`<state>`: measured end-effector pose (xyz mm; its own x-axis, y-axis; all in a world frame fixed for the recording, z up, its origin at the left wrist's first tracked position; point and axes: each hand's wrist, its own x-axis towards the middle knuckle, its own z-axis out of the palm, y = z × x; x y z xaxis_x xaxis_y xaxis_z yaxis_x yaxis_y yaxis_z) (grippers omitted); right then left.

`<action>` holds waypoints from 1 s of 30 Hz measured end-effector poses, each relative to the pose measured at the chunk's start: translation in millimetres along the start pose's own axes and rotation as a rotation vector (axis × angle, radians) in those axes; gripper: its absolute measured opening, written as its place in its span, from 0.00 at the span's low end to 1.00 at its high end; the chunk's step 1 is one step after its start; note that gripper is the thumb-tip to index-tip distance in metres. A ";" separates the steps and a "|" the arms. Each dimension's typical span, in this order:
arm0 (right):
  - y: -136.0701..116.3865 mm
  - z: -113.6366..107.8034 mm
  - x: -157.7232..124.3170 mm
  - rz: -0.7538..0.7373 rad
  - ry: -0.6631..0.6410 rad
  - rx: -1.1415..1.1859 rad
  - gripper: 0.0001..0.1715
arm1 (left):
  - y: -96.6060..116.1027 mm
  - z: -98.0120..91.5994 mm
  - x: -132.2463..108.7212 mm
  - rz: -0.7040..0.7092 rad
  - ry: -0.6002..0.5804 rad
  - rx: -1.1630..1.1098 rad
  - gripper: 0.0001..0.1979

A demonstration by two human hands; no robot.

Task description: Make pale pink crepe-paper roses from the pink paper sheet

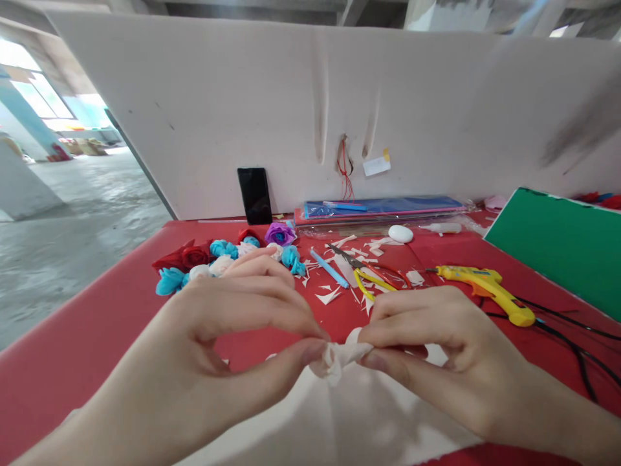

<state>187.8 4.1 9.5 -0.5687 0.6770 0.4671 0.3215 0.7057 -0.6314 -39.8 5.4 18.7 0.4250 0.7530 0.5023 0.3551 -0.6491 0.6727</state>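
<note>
Between my two hands is a small cream crepe paper piece (337, 360), crumpled and twisted. My left hand (233, 330) pinches its left end between thumb and forefinger, with the other fingers loosely raised. On the opposite side my right hand (446, 349) is closed, thumb and forefinger gripping the twisted end. A larger cream paper sheet (330, 421) spreads below both hands; my forearms cover parts of it. Beyond my left hand lie several crepe paper flowers in blue, white and red, including a purple flower (280, 233).
Scissors (363, 265) with red and yellow handles lie among paper scraps (330, 296) beside a blue pen (330, 268). To the right are a yellow glue gun (485, 288), its black cable and a green board (557, 246). A phone (255, 195) leans against the white panel (218, 116).
</note>
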 end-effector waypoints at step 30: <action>22.0 -3.3 2.3 -0.414 -0.031 -0.203 0.16 | -3.5 11.1 -4.3 -0.624 -0.381 -0.331 0.10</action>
<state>196.0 21.8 -1.3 -0.7017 0.3253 0.6339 0.2025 0.9441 -0.2602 -33.7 3.2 8.1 0.5054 0.8394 -0.1999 0.3815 -0.0096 0.9243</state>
